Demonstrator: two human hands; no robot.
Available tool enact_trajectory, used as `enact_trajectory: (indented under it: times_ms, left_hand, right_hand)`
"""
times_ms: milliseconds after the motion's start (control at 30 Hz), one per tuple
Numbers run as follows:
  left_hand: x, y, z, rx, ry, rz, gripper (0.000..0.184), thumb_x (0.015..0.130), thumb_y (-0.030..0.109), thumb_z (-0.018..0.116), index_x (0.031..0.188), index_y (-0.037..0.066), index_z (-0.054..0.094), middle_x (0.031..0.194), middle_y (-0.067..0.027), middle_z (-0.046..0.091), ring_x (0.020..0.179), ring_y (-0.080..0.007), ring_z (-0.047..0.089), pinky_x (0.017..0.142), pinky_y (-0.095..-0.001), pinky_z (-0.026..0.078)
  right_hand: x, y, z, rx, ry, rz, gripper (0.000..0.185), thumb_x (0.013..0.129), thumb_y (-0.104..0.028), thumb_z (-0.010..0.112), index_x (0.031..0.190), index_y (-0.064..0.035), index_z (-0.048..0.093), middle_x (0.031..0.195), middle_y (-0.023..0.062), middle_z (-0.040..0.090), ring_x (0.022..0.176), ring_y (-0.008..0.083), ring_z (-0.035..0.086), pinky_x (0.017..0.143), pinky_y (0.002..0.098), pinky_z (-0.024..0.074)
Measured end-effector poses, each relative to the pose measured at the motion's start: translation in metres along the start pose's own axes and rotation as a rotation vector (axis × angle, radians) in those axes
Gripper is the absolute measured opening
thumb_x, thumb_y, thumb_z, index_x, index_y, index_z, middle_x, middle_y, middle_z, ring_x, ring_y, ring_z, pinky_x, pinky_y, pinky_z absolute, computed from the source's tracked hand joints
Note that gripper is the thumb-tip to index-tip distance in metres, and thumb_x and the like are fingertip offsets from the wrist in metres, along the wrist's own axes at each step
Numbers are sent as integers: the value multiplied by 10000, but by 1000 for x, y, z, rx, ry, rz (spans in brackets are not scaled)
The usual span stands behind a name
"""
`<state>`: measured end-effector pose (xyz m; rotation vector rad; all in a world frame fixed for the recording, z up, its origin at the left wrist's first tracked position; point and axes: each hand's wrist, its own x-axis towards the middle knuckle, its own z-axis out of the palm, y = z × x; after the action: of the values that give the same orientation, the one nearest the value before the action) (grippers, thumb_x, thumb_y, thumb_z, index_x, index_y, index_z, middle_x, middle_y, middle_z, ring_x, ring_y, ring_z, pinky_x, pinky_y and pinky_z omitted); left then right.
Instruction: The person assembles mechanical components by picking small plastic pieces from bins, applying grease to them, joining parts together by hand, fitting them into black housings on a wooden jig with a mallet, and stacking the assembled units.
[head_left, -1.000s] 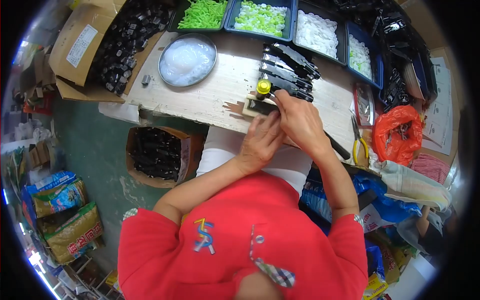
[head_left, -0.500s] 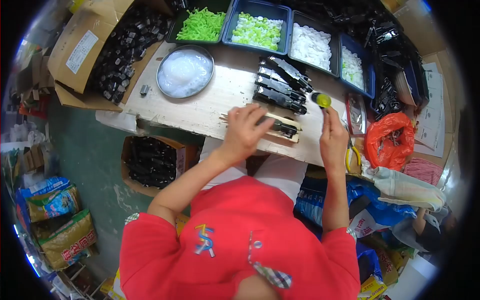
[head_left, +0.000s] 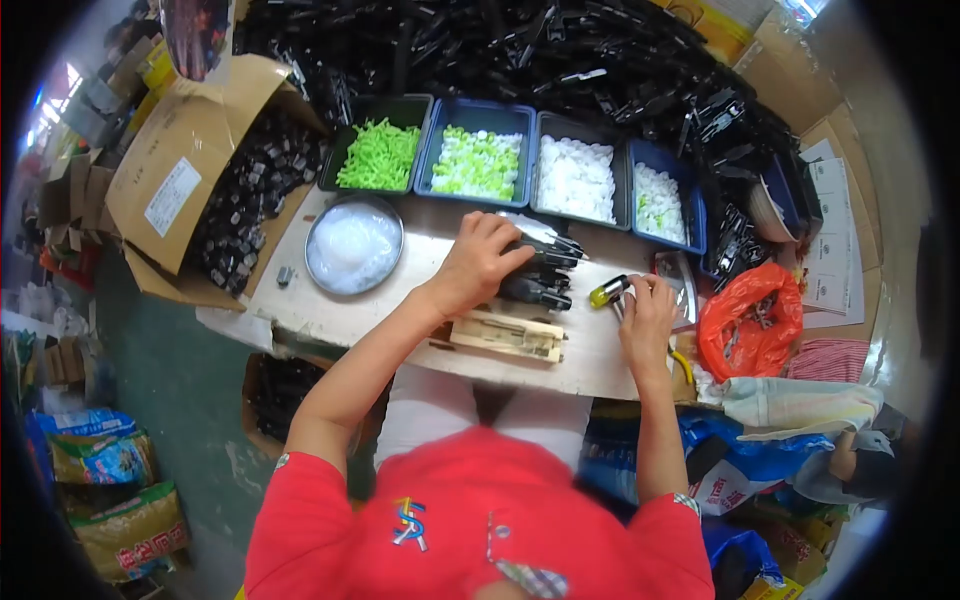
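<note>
My left hand [head_left: 474, 264] is over the row of long black plastic parts [head_left: 545, 285] on the table, its fingers closed around one of them; the fingertips are partly hidden. Just below it lies a wooden jig [head_left: 507, 336] with its slot uncovered. To the right, my right hand [head_left: 650, 318] has its fingers curled at a small mallet with a black and yellow-green head [head_left: 608, 291]. The mallet lies low at the tabletop, its head pointing left and its handle partly hidden by the fingers.
Behind stand bins of green pieces [head_left: 380, 153], mixed caps [head_left: 476, 164], white caps [head_left: 577, 178] and more caps [head_left: 660, 206]. A round metal dish [head_left: 354, 245] and a carton [head_left: 160, 190] are left. A red bag [head_left: 750, 320] and yellow-handled pliers [head_left: 682, 366] sit right.
My left hand has moved from the jig up to the row, and the black part has left the jig. My right hand has lowered the mallet toward the table. The view has tilted up.
</note>
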<state>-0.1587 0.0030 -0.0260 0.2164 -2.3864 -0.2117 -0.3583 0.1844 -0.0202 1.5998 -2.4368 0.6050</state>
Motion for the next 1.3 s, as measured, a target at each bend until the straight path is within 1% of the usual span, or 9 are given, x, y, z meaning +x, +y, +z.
enact_trajectory:
  times_ms: [233,433,667,833,933,1000,1067,1200,1300]
  left_hand:
    - [10,1,18,-5,39,-7,292,663,8,558,948,48,601,976,-130,522,918,-281,507,752,-381,371]
    - [9,6,22,57,-4,-32,285,669,31,563,952,44,600,959,-108,526,898,-263,505,729,-377,360]
    - [-1,11,-16,-25,123,-172,331,646,53,697,964,67,607,961,-97,538,899,-263,514,743,-387,361]
    - [-35,4,-52,12,252,-479,238,673,11,690,902,51,635,871,-80,564,841,-258,520,733,-352,388]
    - [-58,-1,-65,63,310,-578,192,694,-20,666,877,32,641,852,-87,566,822,-255,520,712,-330,410]
    - [-73,-4,-75,79,323,-612,181,701,-34,653,872,23,639,844,-91,567,813,-250,521,707,-324,415]
    - [-84,-2,-82,77,328,-642,171,707,-48,641,867,14,637,835,-95,567,804,-245,523,702,-318,421]
    - [-96,0,-88,75,379,-754,140,720,-55,630,850,-3,636,824,-96,568,793,-229,526,715,-304,420]
    - [-100,1,-86,91,376,-761,144,720,-57,629,852,-2,639,819,-95,570,794,-228,526,713,-303,421]
  right_hand:
    - [63,-5,4,53,142,-133,223,753,-7,574,975,-31,577,983,116,523,943,286,490,764,382,366]
    - [157,-10,35,56,296,-284,184,698,-11,573,872,-68,593,930,75,534,917,263,489,718,400,353]
    - [258,-58,60,-45,403,-522,170,627,-22,583,776,-100,608,873,44,519,895,241,477,718,387,341]
    - [294,-109,58,-51,401,-593,218,647,-16,563,839,-106,614,886,31,526,897,223,478,729,371,335]
    - [305,-131,63,-83,398,-623,248,669,-27,565,895,-122,604,934,23,527,937,219,468,769,385,331]
    - [309,-137,67,-194,522,-670,277,681,-37,566,938,-135,593,975,22,524,959,216,461,793,406,321]
    - [308,-134,70,-216,516,-643,291,681,-50,568,960,-129,578,1007,23,517,963,215,463,808,415,313]
    - [290,-129,73,-205,308,-777,308,687,-63,567,991,-116,560,1070,20,496,1005,205,457,837,419,307]
    - [295,-128,78,-316,324,-777,335,734,-121,587,1066,-138,544,1148,21,469,1054,204,434,878,448,295]
